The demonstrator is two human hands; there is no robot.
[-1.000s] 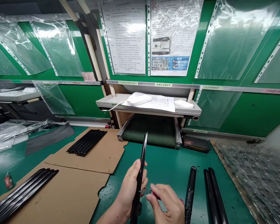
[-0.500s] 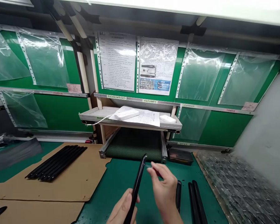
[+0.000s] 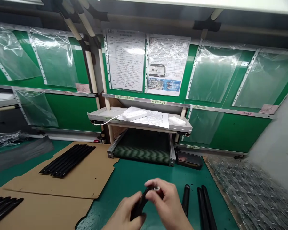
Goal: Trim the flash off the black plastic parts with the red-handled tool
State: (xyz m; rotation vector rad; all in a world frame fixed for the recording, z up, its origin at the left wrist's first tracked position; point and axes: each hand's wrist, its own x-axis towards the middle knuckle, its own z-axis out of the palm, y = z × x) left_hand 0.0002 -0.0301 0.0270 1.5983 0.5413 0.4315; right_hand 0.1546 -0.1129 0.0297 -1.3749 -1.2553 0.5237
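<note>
While tilted, strip (image 3: 139, 205) in left hand (image 3: 123, 215)

Bright, even light from overhead; glare whitens the plastic sleeves (image 3: 55, 60) and posted sheets (image 3: 127, 59). Straight lines bow toward the frame edges. The hands (image 3: 158, 204) and bubble wrap (image 3: 249, 191) are blurred.

Two hands show over the near edge of the green bench mat (image 3: 134, 179): the left hand (image 3: 123, 213) and the right hand (image 3: 169, 204), both bare from fingertips to wrist. What is visible of each forearm, towards the mat's near edge, is likewise uncovered. Motion blur softens the fingers, so nail detail cannot be read.
</note>
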